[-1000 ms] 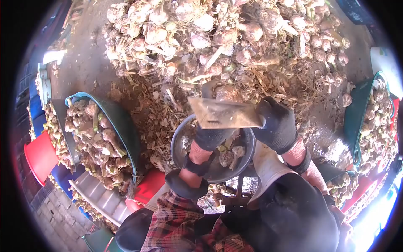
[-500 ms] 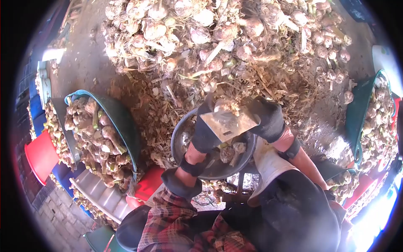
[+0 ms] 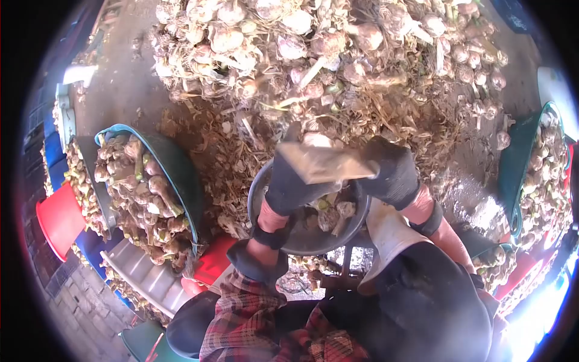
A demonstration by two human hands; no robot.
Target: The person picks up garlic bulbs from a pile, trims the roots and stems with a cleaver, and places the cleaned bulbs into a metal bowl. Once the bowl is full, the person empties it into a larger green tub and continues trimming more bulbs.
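Observation:
In front of me, my gloved right hand [image 3: 391, 175] is closed at the right end of a broad, flat metal blade [image 3: 325, 164], which is smeared by motion. My gloved left hand [image 3: 292, 188] is closed behind the blade's left side, one finger pointing up beside a pale garlic bulb [image 3: 316, 140]. The blade hides part of the bulb and most of the left fingers. Below both hands stands a grey basin [image 3: 289, 244], with several garlic bulbs [image 3: 329, 218] inside it.
A large heap of garlic [image 3: 289, 48] lies ahead, with dry husks [image 3: 232, 160] spread before it. Green tubs full of garlic stand at left [image 3: 192, 181] and right [image 3: 509, 175]. Also at left are a red bucket [image 3: 60, 220] and a white crate [image 3: 142, 268].
The blade has tilted, so its broad face now shows as a narrower strip. Both hands have shifted slightly and remain close together above the basin.

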